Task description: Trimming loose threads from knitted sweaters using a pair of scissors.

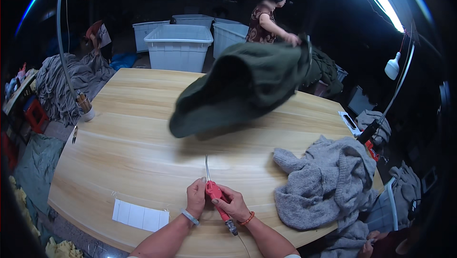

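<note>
My right hand (pixel 231 203) is wrapped around a red air blow gun (pixel 214 191), whose thin, slightly bent metal nozzle points away from me. A hose trails from its lower end toward me. Pressed close to the gun's left side is my left hand (pixel 195 198), fingers curled and thumb by the nozzle's base; whatever it holds is hidden. Beyond the nozzle tip, a dark green garment (pixel 247 84) hangs in mid-air over the table (pixel 128 144), blurred by motion. A co-worker's hand (pixel 291 39) is at its far right end.
A grey knitted garment (pixel 323 186) lies bunched on the right. Paper slips (pixel 140 214) lie at the near left. A pot of tools (pixel 85 108) stands on the left edge. White bins (pixel 178 44) stand behind the table; a grey fabric pile (pixel 66 84) is at far left.
</note>
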A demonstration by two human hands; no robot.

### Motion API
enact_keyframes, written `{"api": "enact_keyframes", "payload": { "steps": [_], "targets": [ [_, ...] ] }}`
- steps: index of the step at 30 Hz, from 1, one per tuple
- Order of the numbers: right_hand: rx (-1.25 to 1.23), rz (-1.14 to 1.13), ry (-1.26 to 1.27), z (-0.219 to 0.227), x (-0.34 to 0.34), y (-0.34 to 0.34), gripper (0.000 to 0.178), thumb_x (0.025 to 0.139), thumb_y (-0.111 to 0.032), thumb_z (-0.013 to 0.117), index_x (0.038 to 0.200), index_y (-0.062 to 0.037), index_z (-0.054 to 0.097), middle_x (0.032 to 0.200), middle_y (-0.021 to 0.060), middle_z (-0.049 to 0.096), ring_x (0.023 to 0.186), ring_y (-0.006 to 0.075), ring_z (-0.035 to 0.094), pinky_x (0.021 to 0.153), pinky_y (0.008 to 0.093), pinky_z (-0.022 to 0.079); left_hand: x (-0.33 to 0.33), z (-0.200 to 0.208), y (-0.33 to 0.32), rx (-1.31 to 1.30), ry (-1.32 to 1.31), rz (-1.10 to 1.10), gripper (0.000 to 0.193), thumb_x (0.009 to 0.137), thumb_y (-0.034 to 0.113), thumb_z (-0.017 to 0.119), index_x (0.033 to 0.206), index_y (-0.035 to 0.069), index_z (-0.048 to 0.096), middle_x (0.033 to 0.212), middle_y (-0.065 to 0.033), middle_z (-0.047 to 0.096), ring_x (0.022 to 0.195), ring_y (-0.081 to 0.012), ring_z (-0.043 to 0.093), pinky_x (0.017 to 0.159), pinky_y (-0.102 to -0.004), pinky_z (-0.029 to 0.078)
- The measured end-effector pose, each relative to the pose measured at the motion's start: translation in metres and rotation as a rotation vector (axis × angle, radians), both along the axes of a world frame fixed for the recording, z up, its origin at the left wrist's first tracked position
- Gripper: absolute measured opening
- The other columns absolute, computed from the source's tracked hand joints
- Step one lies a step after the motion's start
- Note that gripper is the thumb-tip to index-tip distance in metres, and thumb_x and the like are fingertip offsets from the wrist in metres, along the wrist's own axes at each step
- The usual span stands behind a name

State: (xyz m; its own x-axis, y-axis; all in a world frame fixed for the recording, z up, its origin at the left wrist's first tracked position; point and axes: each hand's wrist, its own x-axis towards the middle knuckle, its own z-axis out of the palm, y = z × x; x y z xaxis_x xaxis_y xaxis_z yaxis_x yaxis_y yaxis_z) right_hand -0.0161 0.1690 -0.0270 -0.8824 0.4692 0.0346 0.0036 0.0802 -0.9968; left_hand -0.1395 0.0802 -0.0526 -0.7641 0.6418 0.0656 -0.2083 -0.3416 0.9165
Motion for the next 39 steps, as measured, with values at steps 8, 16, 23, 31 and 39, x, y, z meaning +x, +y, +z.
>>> {"api": "enact_keyframes", "payload": {
  "steps": [8, 16, 23, 31, 39],
  "targets": [
    [0.007, 0.072, -0.010, 0.015, 0.001, 0.000, 0.066, 0.084, -0.025, 0.077, 0.136, 0.0024, 0.048, 0.116, 0.0082, 0.061, 0.105, 0.0113, 0.056, 0.092, 0.0267, 0.046, 0.003, 0.002, 0.001, -0.040, -0.012, 0.011, 0.037, 0.102, 0.027, 0.048, 0.072, 0.006, 0.052, 0.068, 0.0066, 0.046, 0.065, -0.0033, 0.038, 0.057, -0.0230, 0.035],
    [0.047, 0.087, -0.051, 0.015, 0.000, 0.001, 0.069, 0.083, -0.035, 0.076, 0.135, 0.0008, 0.049, 0.113, 0.0118, 0.065, 0.100, 0.0147, 0.061, 0.090, 0.0290, 0.049, 0.001, 0.004, -0.002, -0.045, 0.001, 0.007, 0.035, 0.102, 0.027, 0.049, 0.073, 0.008, 0.053, 0.068, 0.0065, 0.047, 0.064, -0.0028, 0.039, 0.057, -0.0223, 0.036],
    [0.139, 0.146, -0.087, 0.015, 0.003, 0.005, 0.082, 0.073, -0.046, 0.080, 0.135, -0.0020, 0.050, 0.103, 0.0164, 0.065, 0.092, 0.0240, 0.063, 0.087, 0.0326, 0.049, 0.009, 0.018, -0.003, -0.081, -0.072, 0.036, 0.033, 0.101, 0.029, 0.051, 0.076, 0.008, 0.057, 0.067, 0.0055, 0.053, 0.062, -0.0033, 0.047, 0.056, -0.0217, 0.042],
    [-0.163, -0.043, 0.144, 0.015, 0.012, 0.036, 0.051, 0.084, -0.017, 0.074, 0.128, 0.0001, 0.055, 0.099, 0.0001, 0.062, 0.084, 0.0043, 0.056, 0.073, 0.0204, 0.048, 0.002, 0.016, 0.019, -0.240, 0.389, 0.067, 0.023, 0.097, 0.017, 0.057, 0.078, 0.005, 0.053, 0.064, 0.0011, 0.051, 0.061, -0.0051, 0.047, 0.054, -0.0232, 0.039],
    [-0.285, -0.193, 0.162, 0.005, 0.021, 0.075, 0.044, 0.088, -0.018, 0.071, 0.125, 0.0002, 0.056, 0.085, -0.0066, 0.056, 0.070, 0.0000, 0.047, 0.061, 0.0165, 0.039, -0.078, 0.001, 0.108, -0.513, 1.447, 0.321, 0.039, 0.082, 0.024, 0.069, 0.117, 0.011, 0.058, 0.129, -0.0084, 0.054, 0.124, -0.0287, 0.048, 0.105, -0.0467, 0.034]
  ]
}}
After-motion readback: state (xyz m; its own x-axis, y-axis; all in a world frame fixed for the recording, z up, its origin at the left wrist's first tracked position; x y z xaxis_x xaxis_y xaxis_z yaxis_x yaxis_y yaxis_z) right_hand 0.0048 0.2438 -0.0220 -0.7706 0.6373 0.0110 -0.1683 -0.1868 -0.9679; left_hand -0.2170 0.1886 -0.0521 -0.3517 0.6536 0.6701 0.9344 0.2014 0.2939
